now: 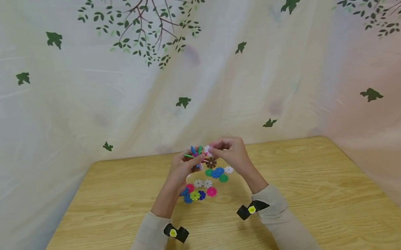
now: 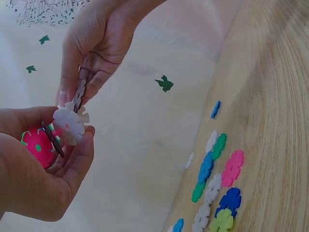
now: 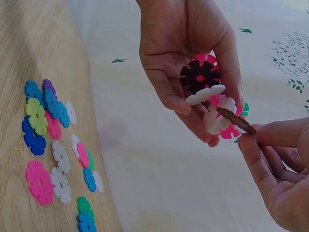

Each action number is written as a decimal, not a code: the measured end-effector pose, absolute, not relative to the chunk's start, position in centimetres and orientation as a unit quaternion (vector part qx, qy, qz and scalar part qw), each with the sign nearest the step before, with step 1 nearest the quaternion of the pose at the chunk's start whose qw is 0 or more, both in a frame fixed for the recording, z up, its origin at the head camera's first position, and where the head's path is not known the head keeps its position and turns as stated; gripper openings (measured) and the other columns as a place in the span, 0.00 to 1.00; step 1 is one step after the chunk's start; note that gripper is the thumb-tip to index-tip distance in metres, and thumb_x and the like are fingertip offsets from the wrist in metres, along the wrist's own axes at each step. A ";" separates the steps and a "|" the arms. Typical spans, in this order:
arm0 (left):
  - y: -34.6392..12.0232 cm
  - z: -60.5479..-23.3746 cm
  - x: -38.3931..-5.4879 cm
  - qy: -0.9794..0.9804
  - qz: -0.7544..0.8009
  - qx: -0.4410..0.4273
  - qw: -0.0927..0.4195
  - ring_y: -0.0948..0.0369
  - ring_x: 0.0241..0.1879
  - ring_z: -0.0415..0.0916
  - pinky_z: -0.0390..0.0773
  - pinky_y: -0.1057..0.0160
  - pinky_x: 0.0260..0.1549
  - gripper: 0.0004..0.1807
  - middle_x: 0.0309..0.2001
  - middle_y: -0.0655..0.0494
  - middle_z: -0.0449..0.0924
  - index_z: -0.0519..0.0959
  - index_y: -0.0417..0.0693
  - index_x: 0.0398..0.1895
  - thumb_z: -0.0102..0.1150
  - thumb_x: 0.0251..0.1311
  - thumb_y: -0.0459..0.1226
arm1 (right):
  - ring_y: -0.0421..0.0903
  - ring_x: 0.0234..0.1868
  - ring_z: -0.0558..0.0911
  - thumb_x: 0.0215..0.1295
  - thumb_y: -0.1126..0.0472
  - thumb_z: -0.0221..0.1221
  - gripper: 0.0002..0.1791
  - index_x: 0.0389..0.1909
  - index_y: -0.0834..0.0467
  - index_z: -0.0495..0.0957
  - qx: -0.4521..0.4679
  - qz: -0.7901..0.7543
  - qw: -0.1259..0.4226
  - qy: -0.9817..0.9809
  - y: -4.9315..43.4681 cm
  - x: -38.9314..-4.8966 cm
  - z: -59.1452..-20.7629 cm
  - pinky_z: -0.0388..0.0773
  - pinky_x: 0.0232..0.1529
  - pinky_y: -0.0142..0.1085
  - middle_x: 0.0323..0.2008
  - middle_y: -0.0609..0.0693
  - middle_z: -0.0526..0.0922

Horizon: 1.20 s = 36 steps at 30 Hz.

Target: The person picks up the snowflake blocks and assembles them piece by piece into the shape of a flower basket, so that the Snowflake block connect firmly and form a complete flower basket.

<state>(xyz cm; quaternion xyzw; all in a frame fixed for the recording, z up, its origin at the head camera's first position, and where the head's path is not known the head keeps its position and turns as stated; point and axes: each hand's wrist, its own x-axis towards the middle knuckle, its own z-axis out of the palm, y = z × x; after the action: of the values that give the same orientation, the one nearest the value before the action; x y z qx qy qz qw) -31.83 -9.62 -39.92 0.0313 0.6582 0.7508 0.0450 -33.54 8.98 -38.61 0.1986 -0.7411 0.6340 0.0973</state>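
Note:
My left hand holds a cluster of joined flower-shaped plastic discs above the table, in blue, green, pink, white and brown. In the right wrist view a dark brown disc and a white disc stand out of that cluster at angles. My right hand pinches a single brown disc between thumb and fingertips. Its far edge meets the white discs of the cluster. From the left wrist view, the pinched disc stands edge-on above a white disc and overlaps its rim. Part of the cluster hides behind the left fingers.
Loose discs lie on the wooden table below the hands, among them a pink disc, a yellow disc and a green disc. A pale cloth printed with leaves hangs behind the table's far edge.

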 end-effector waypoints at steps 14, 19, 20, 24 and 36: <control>-8.8 -40.2 -32.4 0.568 0.821 -0.033 0.039 0.64 0.39 0.83 0.86 0.67 0.41 0.14 0.40 0.57 0.84 0.73 0.39 0.55 0.60 0.71 0.34 | 0.43 0.28 0.86 0.67 0.69 0.64 0.11 0.46 0.71 0.81 0.133 0.665 0.052 -0.733 8.0 -32.3 -38.3 0.88 0.35 0.38 0.37 0.69 0.86; -8.8 -40.4 -32.5 0.569 0.819 -0.038 0.064 0.65 0.38 0.82 0.85 0.68 0.40 0.15 0.39 0.60 0.83 0.73 0.41 0.57 0.59 0.72 0.37 | 0.43 0.29 0.87 0.69 0.68 0.62 0.12 0.48 0.72 0.79 0.148 0.643 0.007 -0.751 8.7 -32.4 -38.0 0.88 0.40 0.46 0.38 0.69 0.86; -8.8 -40.4 -32.5 0.573 0.816 -0.038 0.069 0.65 0.38 0.82 0.84 0.68 0.40 0.14 0.38 0.60 0.83 0.74 0.41 0.56 0.59 0.72 0.38 | 0.45 0.29 0.88 0.70 0.67 0.62 0.12 0.48 0.72 0.80 0.154 0.636 -0.003 -0.756 9.0 -32.4 -37.9 0.88 0.42 0.50 0.39 0.69 0.87; -8.9 -40.8 -32.5 0.584 0.807 -0.026 0.082 0.64 0.35 0.84 0.85 0.67 0.39 0.10 0.35 0.60 0.85 0.77 0.42 0.48 0.60 0.72 0.39 | 0.52 0.34 0.89 0.73 0.60 0.61 0.16 0.51 0.71 0.81 0.176 0.605 -0.030 -0.776 10.2 -32.7 -37.9 0.86 0.47 0.56 0.39 0.66 0.87; -9.4 -42.9 -33.6 0.620 0.776 -0.007 0.112 0.61 0.33 0.81 0.82 0.64 0.39 0.10 0.37 0.58 0.86 0.80 0.43 0.46 0.64 0.68 0.39 | 0.66 0.38 0.86 0.74 0.62 0.59 0.14 0.47 0.70 0.82 0.209 0.458 -0.078 -0.861 13.8 -34.9 -40.2 0.86 0.40 0.51 0.38 0.69 0.86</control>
<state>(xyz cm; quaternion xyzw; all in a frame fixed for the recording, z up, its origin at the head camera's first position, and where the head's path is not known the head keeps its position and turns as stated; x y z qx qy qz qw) -33.58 -9.41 -42.92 -0.0069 0.6203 0.7763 0.1124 -34.92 13.78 -40.25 0.2088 -0.8606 0.4579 -0.0777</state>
